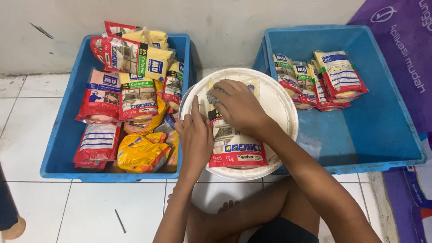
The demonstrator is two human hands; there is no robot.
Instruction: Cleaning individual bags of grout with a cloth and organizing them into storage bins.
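Note:
A red, yellow and white powder pouch (236,144) lies flat on the round white bucket lid (281,108) in front of me. My right hand (238,105) presses a small grey cloth (212,97) onto the pouch's upper end, fingers closed over it. My left hand (195,135) rests on the pouch's left edge, index finger pointing up along the lid. The pouch's top is hidden under my right hand.
A blue bin (60,148) on the left is piled with several similar pouches. Another blue bin (373,135) on the right holds several pouches in a row at its far side. A nail (120,221) lies on the white tiled floor. A purple banner (405,54) is at right.

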